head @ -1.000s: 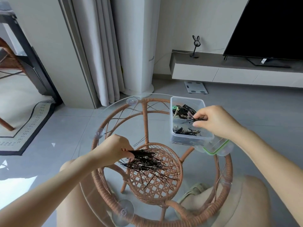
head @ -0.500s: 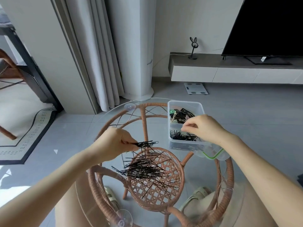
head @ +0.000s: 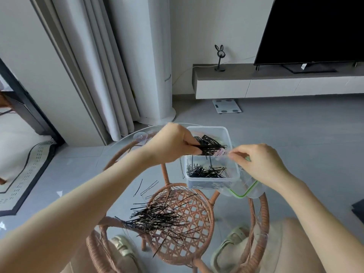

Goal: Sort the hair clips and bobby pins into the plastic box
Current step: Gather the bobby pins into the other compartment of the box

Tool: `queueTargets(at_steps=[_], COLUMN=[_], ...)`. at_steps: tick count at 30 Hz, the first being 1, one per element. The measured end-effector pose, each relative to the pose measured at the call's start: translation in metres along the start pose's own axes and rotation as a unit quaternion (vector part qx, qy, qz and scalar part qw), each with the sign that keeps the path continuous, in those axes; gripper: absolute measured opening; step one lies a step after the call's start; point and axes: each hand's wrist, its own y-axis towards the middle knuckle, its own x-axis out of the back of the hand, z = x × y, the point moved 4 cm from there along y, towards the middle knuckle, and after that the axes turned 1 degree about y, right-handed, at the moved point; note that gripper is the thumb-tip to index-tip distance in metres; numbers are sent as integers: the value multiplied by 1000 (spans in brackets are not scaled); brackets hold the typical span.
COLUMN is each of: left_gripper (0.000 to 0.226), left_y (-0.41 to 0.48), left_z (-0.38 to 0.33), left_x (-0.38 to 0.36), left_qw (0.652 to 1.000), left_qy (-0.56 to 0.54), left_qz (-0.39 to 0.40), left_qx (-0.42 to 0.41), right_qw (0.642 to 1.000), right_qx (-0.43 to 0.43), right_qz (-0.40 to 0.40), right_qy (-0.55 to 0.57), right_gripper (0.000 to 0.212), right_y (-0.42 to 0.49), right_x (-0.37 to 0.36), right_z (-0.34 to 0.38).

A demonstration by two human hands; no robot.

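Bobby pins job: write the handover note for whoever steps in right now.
Left hand: shut on a bunch of bobby pins, held over the plastic box.
Right hand: at the box's right rim, pinching; what it pinches is unclear.
Box: on the glass table, divided; pins in the near section, more items in the far one. Green-edged lid lies under its right corner.
Done: part of the pins are boxed.
Left: drop this bunch, then clear the big pile on the table and the strays.
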Motion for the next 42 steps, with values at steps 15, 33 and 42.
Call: queueTargets(at_steps=[15, 33, 42], left_gripper=[41, 38, 67], left_y=[29, -77, -119], left_z=[14, 86, 137], left_x=[-95, -22, -93], left_qw=[968, 986, 973], left_qy=[140, 49, 75], left_qz=[205, -32, -15], left_qx=[41, 155, 218], right_qw=[1000, 987, 995], right_qx=[-13, 51, 34], right_qz=[-6, 78, 96], right_qy=[-9, 133, 6], right_gripper=[18, 43, 86], right_y=[-14, -92, -81], right_x=[-12, -78, -173], right_z=[-17, 41, 81])
